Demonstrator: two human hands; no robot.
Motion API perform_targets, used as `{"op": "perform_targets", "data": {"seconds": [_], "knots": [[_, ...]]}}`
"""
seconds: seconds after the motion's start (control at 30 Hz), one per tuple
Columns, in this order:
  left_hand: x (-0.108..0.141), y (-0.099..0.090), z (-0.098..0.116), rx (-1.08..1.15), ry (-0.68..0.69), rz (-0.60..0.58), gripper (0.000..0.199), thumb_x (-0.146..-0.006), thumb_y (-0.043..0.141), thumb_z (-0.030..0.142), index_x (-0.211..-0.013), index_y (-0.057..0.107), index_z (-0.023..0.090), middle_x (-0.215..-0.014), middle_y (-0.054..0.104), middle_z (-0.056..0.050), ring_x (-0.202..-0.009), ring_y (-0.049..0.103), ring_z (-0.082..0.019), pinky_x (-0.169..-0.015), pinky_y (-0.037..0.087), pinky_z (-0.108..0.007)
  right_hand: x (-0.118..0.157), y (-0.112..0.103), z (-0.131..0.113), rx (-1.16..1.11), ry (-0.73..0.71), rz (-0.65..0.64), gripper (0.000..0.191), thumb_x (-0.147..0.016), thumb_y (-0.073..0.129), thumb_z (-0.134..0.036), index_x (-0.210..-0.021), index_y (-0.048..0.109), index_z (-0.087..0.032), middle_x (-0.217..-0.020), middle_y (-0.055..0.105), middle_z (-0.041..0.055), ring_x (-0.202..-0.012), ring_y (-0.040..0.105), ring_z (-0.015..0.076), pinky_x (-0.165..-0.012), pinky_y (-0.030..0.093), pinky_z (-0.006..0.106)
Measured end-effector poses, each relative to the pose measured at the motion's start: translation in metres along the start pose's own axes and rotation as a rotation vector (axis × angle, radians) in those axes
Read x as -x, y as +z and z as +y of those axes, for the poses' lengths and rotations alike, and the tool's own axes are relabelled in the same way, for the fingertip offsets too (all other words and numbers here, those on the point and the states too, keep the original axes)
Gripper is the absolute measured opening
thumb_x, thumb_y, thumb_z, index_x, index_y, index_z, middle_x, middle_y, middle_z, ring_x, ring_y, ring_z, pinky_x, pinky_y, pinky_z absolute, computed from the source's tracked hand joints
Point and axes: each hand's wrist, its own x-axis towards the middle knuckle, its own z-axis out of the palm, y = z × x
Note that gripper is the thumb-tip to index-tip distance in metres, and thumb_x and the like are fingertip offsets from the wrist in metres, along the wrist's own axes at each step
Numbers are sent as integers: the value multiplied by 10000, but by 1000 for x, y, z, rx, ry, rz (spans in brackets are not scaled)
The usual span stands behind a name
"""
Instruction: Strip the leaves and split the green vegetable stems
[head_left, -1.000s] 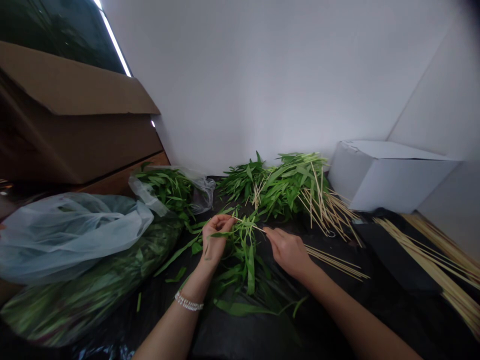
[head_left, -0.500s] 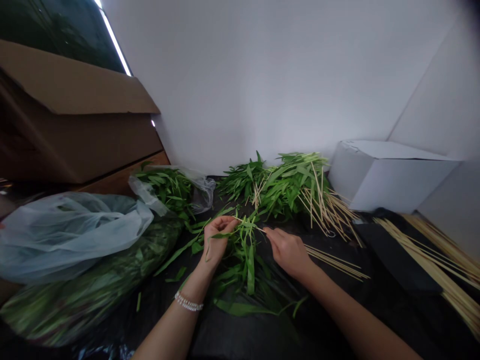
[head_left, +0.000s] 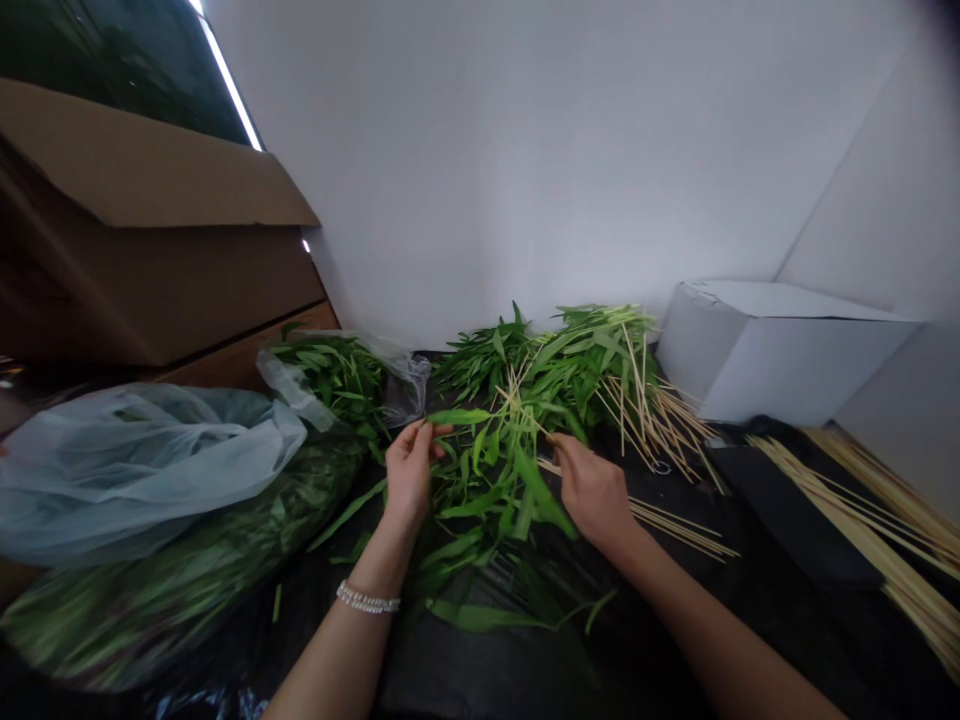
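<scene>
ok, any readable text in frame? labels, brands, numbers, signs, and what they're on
None: no word, label, brand, number or sign can be read.
Cardboard box: no legible print.
White box: no legible print.
Pale plastic bag: no legible print.
Any tinier marks would be too small or blurred.

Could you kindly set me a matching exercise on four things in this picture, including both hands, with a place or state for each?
Things:
1. Bare left hand
2. Bare right hand
3. Brown cardboard box with a raised flap
4. White angular box

Places or states:
A. Toward the right, beyond a flat black slab
B. White beaded bracelet on its wrist
C. Upper left of the view
D. Holding a thin, pale wooden stick

Pairs: 1-B, 2-D, 3-C, 4-A
</scene>
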Motion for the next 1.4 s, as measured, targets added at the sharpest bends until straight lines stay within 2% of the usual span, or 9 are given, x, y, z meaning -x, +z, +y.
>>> {"op": "perform_targets", "data": {"seconds": [0.13,0.3,0.43,0.53,0.67,0.83,1.07,1.2,1.4], "knots": [[-14,-13,-8,-89,23,48,352,-694,659,386,-936,663,130,-812,722,-67,-549,539,-102,-549,419,-215,-1,-5,1,-70,125,-42,296,-903,426,-232,-1128,615,-203,-956,719,56,-775,678,171,-680,500,244],[-22,-27,-18,-521,80,-81,184,-691,615,263,-834,672,162,-787,711,-50,-705,626,-172,-676,460,-267,1,-4,2,-138,182,-57,254,-889,442,-243,-1071,618,-216,-943,719,38,-732,674,171,-645,489,248],[-28,-44,-15,-928,96,-24,165,-739,548,231,-854,661,198,-819,703,-53,-735,623,-201,-673,434,-295,-1,-1,2,-64,149,1,295,-945,362,-252,-1097,604,-180,-908,717,60,-749,679,165,-664,484,239],[-32,-53,-11,-1087,46,-34,147,-745,575,298,-829,656,209,-806,695,-54,-736,620,-219,-644,416,-299,-1,-1,2,-17,77,23,313,-960,324,-223,-1120,586,-160,-914,712,80,-773,678,166,-704,479,242],[-29,-48,-9,-1080,125,-159,217,-732,629,411,-754,690,204,-818,686,-58,-765,617,-208,-685,432,-291,-1,0,2,15,61,35,305,-973,314,-236,-1089,583,-151,-861,707,77,-740,673,166,-688,467,238],[-22,-38,-11,-1056,192,-468,150,-684,683,347,-734,761,230,-815,666,-48,-785,610,-212,-730,448,-300,-1,0,2,13,77,23,296,-970,314,-234,-1083,578,-165,-829,697,57,-703,658,154,-672,452,232],[-18,-41,-10,-1243,233,-528,154,-680,678,263,-801,774,260,-908,661,-68,-931,561,-266,-839,427,-353,-1,0,2,5,59,11,296,-982,295,-233,-1077,566,-162,-842,693,54,-707,651,157,-677,438,239],[-20,-42,-11,-1247,293,-607,150,-684,697,265,-816,768,268,-930,657,-62,-928,549,-251,-853,413,-346,-1,0,1,19,63,4,301,-987,300,-250,-1082,572,-163,-834,692,53,-712,653,158,-669,434,235],[-16,-36,-14,-1207,326,-613,116,-705,714,304,-800,766,263,-917,648,-67,-925,544,-255,-832,402,-353,0,2,1,29,63,7,302,-983,305,-252,-1086,576,-168,-841,698,52,-707,656,153,-666,438,231]]}}
